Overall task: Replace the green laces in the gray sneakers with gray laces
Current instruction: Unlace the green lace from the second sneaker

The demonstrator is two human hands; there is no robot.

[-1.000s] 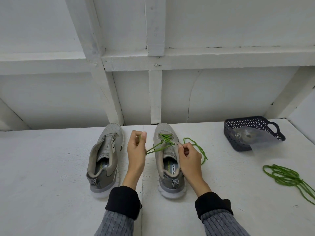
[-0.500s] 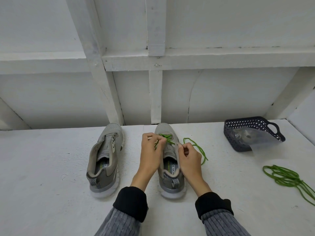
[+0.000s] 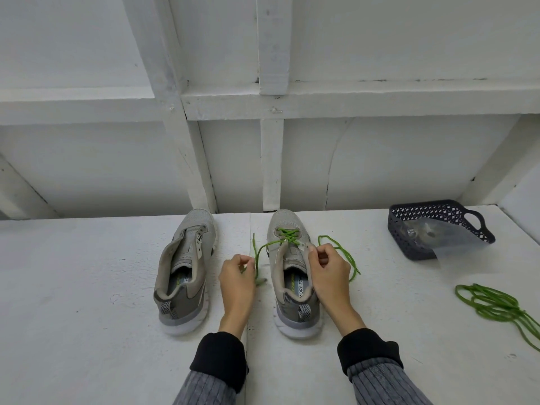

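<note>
Two gray sneakers stand side by side on the white surface, toes away from me. The left sneaker (image 3: 187,270) has no lace. The right sneaker (image 3: 292,276) still carries a green lace (image 3: 287,235) crossed through its front eyelets, with loose ends trailing on both sides. My left hand (image 3: 236,280) is left of that shoe, fingers pinched on the left end of the green lace. My right hand (image 3: 328,268) grips the shoe's right eyelet flap, close to the lace. No gray lace is plainly visible.
A dark perforated basket (image 3: 438,226) with a clear plastic bag (image 3: 455,241) in it sits at the back right. A loose bundle of green lace (image 3: 493,305) lies near the right edge. A white framed wall rises just behind the shoes.
My left hand went from left of the shoe to its eyelets, then pulled back down and left with the green lace end, which now hangs longer. My right hand stayed on the shoe.
</note>
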